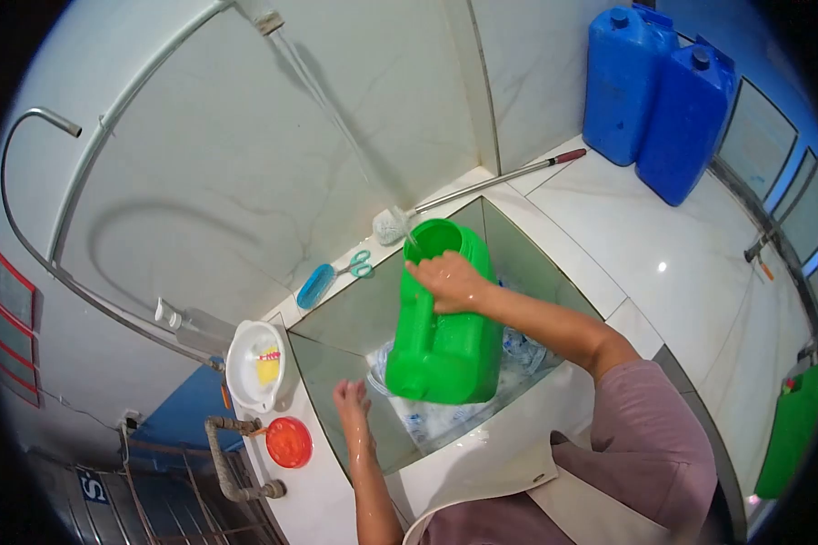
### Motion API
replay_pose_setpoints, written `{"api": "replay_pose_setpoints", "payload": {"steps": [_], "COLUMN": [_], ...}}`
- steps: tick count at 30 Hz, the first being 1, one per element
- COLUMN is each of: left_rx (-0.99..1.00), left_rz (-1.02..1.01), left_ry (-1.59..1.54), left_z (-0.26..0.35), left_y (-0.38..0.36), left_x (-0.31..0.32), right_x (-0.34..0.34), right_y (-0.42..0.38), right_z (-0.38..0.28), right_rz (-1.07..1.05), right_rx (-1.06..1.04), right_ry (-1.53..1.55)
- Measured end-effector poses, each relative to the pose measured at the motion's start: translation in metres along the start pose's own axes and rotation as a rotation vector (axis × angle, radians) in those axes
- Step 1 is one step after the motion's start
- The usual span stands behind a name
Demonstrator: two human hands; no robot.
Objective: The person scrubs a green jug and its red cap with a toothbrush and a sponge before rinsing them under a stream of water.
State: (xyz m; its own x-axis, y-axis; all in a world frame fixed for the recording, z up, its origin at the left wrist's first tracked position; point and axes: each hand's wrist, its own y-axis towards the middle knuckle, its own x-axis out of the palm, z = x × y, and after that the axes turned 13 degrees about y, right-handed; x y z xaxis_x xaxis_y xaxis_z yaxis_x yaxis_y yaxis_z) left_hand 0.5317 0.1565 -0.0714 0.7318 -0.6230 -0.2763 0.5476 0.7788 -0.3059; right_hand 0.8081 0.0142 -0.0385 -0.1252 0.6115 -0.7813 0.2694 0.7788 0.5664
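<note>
My right hand (pixel 450 280) grips a green plastic jug (pixel 443 368) with a wide opening at its top, fingers closed at the handle beside the opening. A stream of water (pixel 332 109) falls from the wall pipe into that opening. The jug is tilted over the tiled basin (pixel 323 372), where white and blue cloths (pixel 432 422) lie in sudsy water. Lower left of the jug, my left hand (pixel 352 404) is raised over the basin's left side, wet, with loosely bent fingers and nothing in it.
Along the back ledge are scissors (pixel 358 265), a blue brush (pixel 315 286) and a long-handled white brush (pixel 391 225). A white bowl (pixel 239 368), a red dish (pixel 289 442) and a pump bottle (pixel 200 329) stand left. Two blue jerrycans (pixel 625 91) stand at the back right.
</note>
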Motion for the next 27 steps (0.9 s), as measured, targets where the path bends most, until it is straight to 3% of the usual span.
{"api": "replay_pose_setpoints", "payload": {"steps": [3,5,9,11,15,17,19,21,23,27], "left_rx": [-0.180,-0.489,-0.516,-0.120,-0.177,-0.387,-0.397,0.015,0.151,0.165], "left_rz": [0.010,-0.027,0.113,-0.079,-0.108,0.036,-0.043,-0.026,0.169,0.182], "left_ry": [-0.170,-0.384,-0.308,-0.505,-0.495,-0.599,-0.793,-0.680,-0.382,-0.409], "left_z": [-0.061,-0.083,-0.058,-0.046,-0.048,-0.027,-0.070,0.025,0.057,0.053], "left_y": [0.008,0.017,0.021,0.022,-0.010,-0.054,-0.044,-0.092,-0.093,-0.084], "left_x": [-0.026,-0.038,-0.036,-0.031,-0.027,-0.029,-0.096,-0.112,-0.135,-0.101], "right_x": [0.009,0.006,-0.070,-0.110,-0.123,-0.117,-0.109,-0.111,-0.122,-0.125], "right_y": [0.015,0.041,0.095,0.109,0.134,0.140,0.134,0.126,0.118,0.122], "right_z": [-0.034,-0.054,-0.060,-0.057,-0.037,-0.038,-0.034,-0.034,-0.042,-0.040], "right_rz": [-0.105,0.023,0.293,0.357,0.246,-0.078,-0.031,0.002,0.255,0.352], "right_rx": [-0.037,-0.090,-0.057,0.024,0.109,0.359,0.434,0.503,0.527,0.418], "right_ry": [0.065,0.004,0.097,0.133,0.076,0.055,0.138,0.210,0.447,0.426]}}
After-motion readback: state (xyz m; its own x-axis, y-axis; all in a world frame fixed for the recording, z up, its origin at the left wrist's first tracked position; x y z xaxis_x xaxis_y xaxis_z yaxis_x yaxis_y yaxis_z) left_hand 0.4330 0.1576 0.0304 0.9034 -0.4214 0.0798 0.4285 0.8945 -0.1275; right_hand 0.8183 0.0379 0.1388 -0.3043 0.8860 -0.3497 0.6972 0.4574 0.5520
